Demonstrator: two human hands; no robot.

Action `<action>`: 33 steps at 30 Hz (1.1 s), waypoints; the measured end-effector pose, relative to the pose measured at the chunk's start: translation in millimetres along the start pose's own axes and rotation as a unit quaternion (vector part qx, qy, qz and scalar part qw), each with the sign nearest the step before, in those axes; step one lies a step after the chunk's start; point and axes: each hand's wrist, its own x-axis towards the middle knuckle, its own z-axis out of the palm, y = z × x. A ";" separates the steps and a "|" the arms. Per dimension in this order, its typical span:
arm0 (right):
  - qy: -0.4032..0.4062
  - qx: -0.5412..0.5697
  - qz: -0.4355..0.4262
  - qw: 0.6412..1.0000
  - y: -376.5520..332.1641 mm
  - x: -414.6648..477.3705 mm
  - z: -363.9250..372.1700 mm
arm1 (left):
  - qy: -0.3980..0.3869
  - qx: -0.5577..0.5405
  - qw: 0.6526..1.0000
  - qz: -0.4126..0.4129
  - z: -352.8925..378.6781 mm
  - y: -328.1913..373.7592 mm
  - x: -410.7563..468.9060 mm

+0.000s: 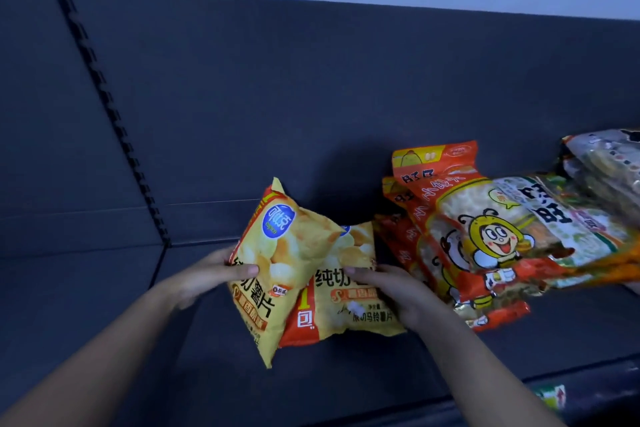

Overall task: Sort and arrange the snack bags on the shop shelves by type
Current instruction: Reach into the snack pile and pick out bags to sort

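Head view: my left hand (207,274) pinches the upright yellow foil crisp bag (277,253); right hand (398,291) grips its flat twin (343,295), probably pairing them on the dark shelf (104,288); orange-red cracker bags (460,236) stacked just beside.

The yellow bag (277,263) has a blue round logo at its 12 o'clock, reading 可比克. Below it stands 薯片. The second yellow bag (349,312), at 3 o'clock from the first, shows 纯切, a big 1 包 and 马铃薯片. The characters on the red bags (450,253) are turned, and I cannot read them.
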 end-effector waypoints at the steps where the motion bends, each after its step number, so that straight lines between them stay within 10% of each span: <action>1: -0.002 0.004 0.009 1.000 1.5 0.2 1.9 | 0.010 0.000 1.000 -0.003 -0.1 -1.6 -4.4; 17: -0.094 -0.044 -0.062 0.993 4.3 16.1 120.9 | 0.183 -0.075 0.979 -0.052 -57.2 -50.6 -138.4; 33: -0.159 -0.046 -0.224 0.960 41.5 -10.6 341.0 | 0.452 -0.114 0.885 0.014 -170.2 -118.5 -335.8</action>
